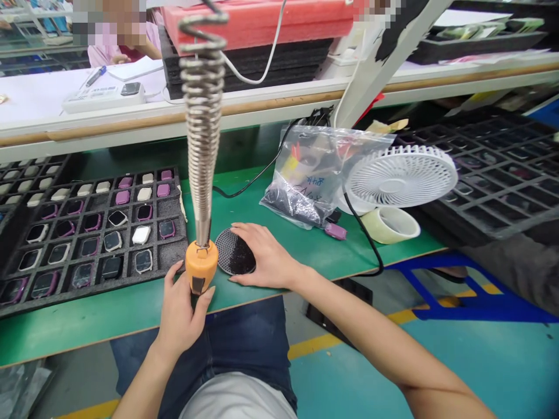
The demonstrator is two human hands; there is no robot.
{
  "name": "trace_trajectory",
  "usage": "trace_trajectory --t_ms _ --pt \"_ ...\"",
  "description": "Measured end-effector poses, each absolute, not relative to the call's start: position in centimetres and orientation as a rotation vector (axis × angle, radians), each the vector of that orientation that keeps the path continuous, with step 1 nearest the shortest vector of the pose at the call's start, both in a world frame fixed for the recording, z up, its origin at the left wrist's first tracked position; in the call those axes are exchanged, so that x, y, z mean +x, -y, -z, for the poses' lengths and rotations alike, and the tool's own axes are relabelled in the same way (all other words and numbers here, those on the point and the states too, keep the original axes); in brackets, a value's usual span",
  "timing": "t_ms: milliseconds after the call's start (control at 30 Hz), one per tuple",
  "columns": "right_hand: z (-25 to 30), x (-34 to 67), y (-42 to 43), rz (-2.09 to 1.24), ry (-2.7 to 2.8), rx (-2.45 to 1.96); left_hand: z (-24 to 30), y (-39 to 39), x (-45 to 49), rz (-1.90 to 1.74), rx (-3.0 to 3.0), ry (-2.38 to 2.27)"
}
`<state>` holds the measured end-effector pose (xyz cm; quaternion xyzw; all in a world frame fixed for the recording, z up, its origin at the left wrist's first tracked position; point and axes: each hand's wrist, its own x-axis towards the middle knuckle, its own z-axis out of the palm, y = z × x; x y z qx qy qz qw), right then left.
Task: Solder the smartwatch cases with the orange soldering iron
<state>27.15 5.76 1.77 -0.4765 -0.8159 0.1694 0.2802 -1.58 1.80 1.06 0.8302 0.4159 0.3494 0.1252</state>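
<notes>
Denim lap (244,343) and two bare forearms fill the near edge, reaching up to a green bench (109,317). Just at that edge the left hand (181,311) has thumb and fingers curled round the base of an orange tool (201,267), which stands upright and hangs from a long metal coil (202,134) running up out of view; its tip is hidden behind the hand. Right beside it lies a round mesh dish (233,253) with a dark heap of small parts, too fine to tell. The right hand (266,256) rests on it palm down, fingers loose and spread, gripping nothing. No piece lies under the tool, so the work looks to be between pieces rather than mid-fastening. To the left, a black foam tray (172,209) holds rows of watch bodies, purple, white and dark, with a few cells bare; how many are finished cannot be told. Farther right sit one loose purple watch body (335,231), a plastic bag (314,174), a white fan (399,176) and a tape roll (391,224).
</notes>
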Motion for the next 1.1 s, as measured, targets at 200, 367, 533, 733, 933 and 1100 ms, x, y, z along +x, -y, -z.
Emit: trace_trajectory --t_ms 200,367,533,733,933,1100 --pt "-4.3 30.5 -9.7 -0.720 2.498 -1.107 -1.2 -1.7 -1.6 -0.995 2.415 -1.212" --pt "-5.2 30.3 -10.5 -0.784 2.602 -1.095 -1.1 -1.5 -1.4 -0.981 2.401 -1.207" --pt "-3.3 28.0 -9.0 -0.555 2.418 -1.397 -0.8 -1.4 -1.5 -0.969 2.383 -1.215" --pt "-2.3 28.9 -9.1 -0.409 2.337 -1.490 -0.5 -1.4 -1.8 -0.955 2.381 -1.187" --pt "-2.0 28.8 -10.0 -0.333 2.319 -1.491 -0.4 -1.5 -1.7 -0.947 2.371 -1.186" --pt "-1.3 28.9 -11.3 -0.296 2.318 -1.487 -0.2 -1.4 -1.8 -0.940 2.362 -1.193"
